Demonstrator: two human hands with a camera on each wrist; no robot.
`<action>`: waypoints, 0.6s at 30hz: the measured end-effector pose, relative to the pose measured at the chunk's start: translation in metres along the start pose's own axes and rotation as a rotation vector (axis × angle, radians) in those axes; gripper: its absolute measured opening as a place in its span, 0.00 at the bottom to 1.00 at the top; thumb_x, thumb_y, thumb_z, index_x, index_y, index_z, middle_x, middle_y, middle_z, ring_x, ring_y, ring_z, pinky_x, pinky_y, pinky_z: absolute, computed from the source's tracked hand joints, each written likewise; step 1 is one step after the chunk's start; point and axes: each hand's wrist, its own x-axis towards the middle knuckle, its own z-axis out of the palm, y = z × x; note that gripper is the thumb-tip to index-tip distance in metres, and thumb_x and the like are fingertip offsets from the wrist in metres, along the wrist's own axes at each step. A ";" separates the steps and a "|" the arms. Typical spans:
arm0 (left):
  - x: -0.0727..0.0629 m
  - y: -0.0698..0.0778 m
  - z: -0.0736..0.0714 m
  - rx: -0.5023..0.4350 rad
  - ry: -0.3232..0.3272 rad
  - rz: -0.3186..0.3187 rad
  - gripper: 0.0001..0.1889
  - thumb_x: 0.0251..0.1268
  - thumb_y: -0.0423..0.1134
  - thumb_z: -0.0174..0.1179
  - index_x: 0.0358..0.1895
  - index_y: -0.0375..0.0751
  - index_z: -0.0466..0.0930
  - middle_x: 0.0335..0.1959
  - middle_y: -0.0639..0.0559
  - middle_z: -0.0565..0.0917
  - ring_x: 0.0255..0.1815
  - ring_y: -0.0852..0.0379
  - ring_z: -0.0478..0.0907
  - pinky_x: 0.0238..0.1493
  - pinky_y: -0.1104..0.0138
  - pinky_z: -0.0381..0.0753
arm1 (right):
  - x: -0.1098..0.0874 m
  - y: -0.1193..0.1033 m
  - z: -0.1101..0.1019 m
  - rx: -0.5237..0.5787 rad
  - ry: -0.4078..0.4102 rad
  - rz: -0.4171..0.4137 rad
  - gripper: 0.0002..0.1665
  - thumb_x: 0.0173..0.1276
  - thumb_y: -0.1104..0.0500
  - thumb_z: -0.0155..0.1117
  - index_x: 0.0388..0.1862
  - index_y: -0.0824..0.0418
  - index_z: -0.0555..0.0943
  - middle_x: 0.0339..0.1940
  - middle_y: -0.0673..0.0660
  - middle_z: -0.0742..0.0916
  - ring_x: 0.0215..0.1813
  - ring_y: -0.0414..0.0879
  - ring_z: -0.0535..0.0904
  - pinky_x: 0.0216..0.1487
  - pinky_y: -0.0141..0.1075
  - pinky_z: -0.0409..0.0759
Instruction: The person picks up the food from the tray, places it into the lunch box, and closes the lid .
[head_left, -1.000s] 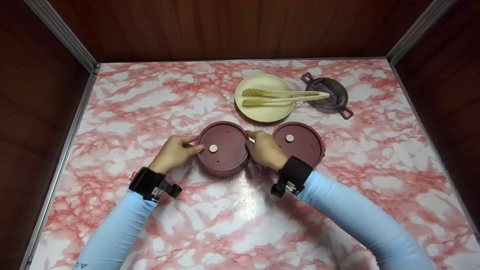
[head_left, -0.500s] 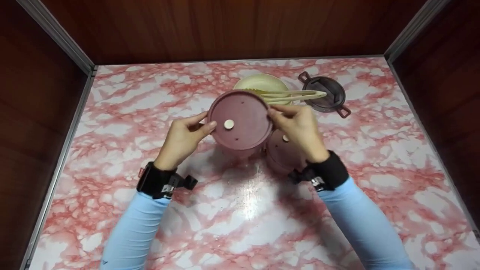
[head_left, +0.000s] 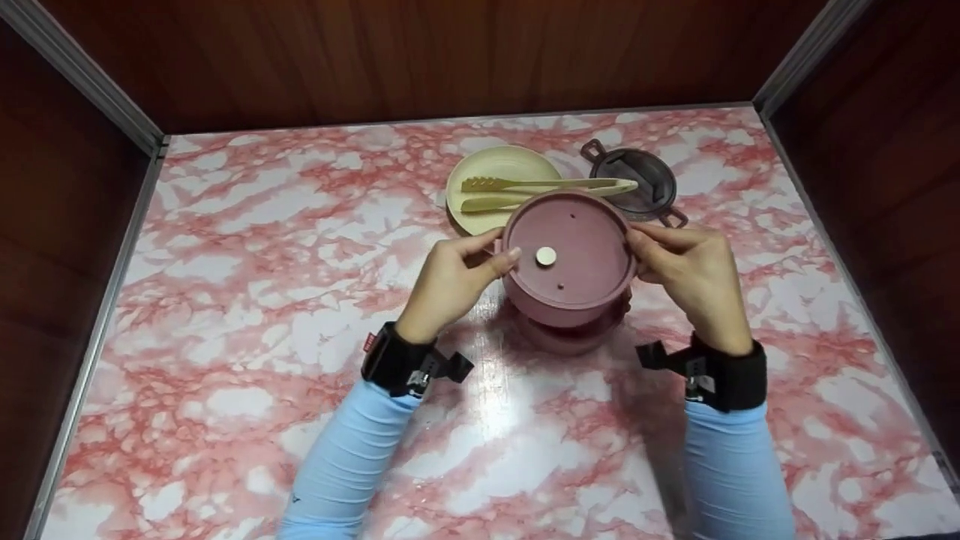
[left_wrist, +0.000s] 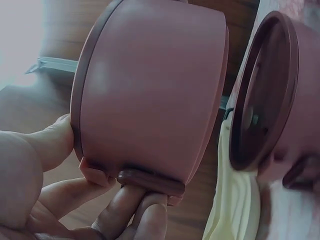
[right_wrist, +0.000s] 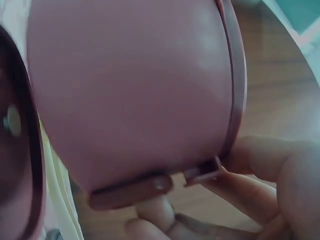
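Note:
A mauve toy pot (head_left: 592, 255) with a lid and a cream knob (head_left: 546, 256) is held up between both hands. My left hand (head_left: 454, 281) grips its left side, thumb on the lid's rim and fingers under the side handle (left_wrist: 150, 182). On the opposite side my right hand (head_left: 697, 277) holds it the same way, with fingertips at the other handle (right_wrist: 132, 192). Directly below is a second lidded mauve pot (head_left: 566, 343), largely hidden in the head view. In the left wrist view a gap shows between the raised pot and the lower pot's lid (left_wrist: 265, 90).
Behind the pots lies a pale yellow plate (head_left: 465, 169) with yellow tongs (head_left: 525, 184) across it. A small dark round pan (head_left: 636, 180) with two handles stands at the back right. Dark wood-look panels (head_left: 450, 60) enclose the marbled table (head_left: 225, 315).
Both hands have lifted the first pot off the table and carried it right, over the second pot. It passed in front of the plate on the way.

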 end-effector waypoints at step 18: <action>0.004 -0.027 0.033 0.082 -0.025 -0.029 0.28 0.62 0.55 0.67 0.63 0.47 0.80 0.16 0.56 0.73 0.17 0.64 0.69 0.20 0.70 0.69 | 0.006 0.043 -0.025 -0.041 -0.155 0.119 0.25 0.66 0.48 0.70 0.57 0.60 0.84 0.42 0.58 0.90 0.34 0.49 0.88 0.37 0.40 0.87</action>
